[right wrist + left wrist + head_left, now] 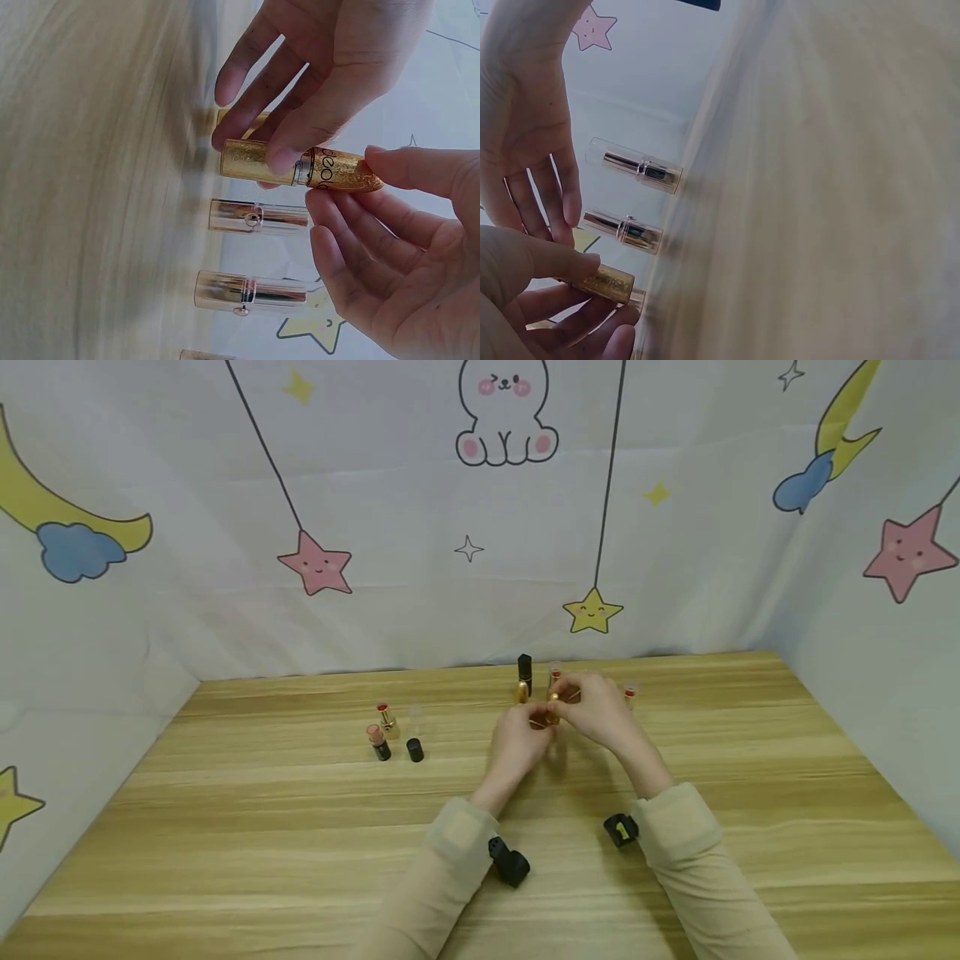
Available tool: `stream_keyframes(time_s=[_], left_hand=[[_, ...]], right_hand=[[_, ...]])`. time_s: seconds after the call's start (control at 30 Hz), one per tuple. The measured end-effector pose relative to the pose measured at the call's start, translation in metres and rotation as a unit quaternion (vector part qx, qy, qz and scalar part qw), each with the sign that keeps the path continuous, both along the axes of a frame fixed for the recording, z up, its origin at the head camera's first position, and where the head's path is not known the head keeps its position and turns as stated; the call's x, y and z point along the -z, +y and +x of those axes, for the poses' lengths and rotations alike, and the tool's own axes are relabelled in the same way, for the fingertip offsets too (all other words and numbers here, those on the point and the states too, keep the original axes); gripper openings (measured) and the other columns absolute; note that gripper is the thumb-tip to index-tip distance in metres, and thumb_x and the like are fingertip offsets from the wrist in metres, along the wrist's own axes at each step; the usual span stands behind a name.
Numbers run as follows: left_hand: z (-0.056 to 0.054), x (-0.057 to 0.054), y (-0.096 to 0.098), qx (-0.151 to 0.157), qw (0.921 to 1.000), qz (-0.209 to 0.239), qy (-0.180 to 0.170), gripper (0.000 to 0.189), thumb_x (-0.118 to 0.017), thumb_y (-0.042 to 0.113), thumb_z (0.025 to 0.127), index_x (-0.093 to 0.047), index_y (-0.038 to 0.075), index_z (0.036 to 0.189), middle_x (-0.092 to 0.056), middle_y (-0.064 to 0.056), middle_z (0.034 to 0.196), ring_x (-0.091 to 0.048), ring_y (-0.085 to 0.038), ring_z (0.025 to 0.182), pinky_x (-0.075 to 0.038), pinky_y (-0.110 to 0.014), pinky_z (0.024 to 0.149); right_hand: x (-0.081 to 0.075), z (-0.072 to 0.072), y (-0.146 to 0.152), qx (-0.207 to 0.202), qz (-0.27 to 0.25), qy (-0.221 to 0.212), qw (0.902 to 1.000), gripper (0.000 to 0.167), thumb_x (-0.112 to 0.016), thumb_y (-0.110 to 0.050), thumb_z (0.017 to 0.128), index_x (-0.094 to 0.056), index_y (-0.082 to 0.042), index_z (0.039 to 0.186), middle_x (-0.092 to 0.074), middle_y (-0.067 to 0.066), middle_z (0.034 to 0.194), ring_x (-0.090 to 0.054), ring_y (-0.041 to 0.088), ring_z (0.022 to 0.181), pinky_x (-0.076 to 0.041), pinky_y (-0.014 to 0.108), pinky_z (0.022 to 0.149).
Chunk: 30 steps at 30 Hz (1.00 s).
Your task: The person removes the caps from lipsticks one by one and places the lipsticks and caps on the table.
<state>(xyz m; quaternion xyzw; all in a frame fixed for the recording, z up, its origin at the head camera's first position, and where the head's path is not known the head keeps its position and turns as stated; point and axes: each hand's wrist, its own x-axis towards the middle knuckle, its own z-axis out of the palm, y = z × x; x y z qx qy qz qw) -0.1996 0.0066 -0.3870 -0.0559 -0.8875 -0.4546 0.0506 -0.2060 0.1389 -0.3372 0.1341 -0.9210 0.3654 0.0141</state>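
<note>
Two hands on one gold lipstick. Head view: left hand (519, 737) and right hand (597, 708) meet right of and below frame center, gold lipstick (553, 712) between their fingertips, mostly covered. Black tube (525, 667) and second gold tube (522, 692) stand just above the left hand; one clear-capped tube (556, 672) above the right hand, another at its right. Only this view shows the group left of center: pink lipstick (378, 744), red lipstick (387, 718), black cap (415, 750). Left wrist view: left hand enters lower left, thumb over the gold lipstick, fingers curled beneath it; tube is at the fingertips, tilted, lettering unreadable. Right hand hangs in from upper left, fingers extended and slightly spread; can't tell its grip here. Two clear-capped tubes sit mid-frame, left of the wooden tabletop (810, 195). Right wrist view settles it: left hand, top, pinches the base; right hand, right side, has thumb and fingertips on the pointed, lettered end, other fingers loosely bent. Silver band shows between the two gold parts, hidden in the other views. Second gold tube sits partly behind left-hand fingers.
</note>
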Motion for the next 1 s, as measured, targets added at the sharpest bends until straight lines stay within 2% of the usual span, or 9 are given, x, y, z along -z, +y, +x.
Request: stream_keyframes(time_s=[0.7,1.0], left_hand=[[0.003,-0.008,-0.007,0.009,0.9998,0.009,-0.013,0.025,-0.07,0.009,0.083,-0.073,0.009,0.108,-0.075,-0.007,0.096,-0.069,-0.02,0.091,-0.054,-0.03,0.078],[0.007,-0.008,-0.013,0.019,0.9997,0.011,-0.003,0.023,-0.071,0.008,0.082,-0.073,0.008,0.105,-0.074,-0.008,0.097,-0.071,-0.022,0.088,-0.056,-0.03,0.076]], right_hand=[[-0.007,0.007,-0.002,0.0,-0.021,0.03,0.9993,0.017,-0.066,-0.014,0.09,-0.069,-0.003,0.103,-0.071,0.016,0.102,-0.069,0.03,0.093,-0.055,0.042,0.08],[-0.009,0.009,-0.003,0.008,-0.023,0.038,0.999,0.018,-0.066,-0.017,0.09,-0.068,-0.005,0.103,-0.072,0.014,0.103,-0.069,0.029,0.093,-0.054,0.043,0.081]])
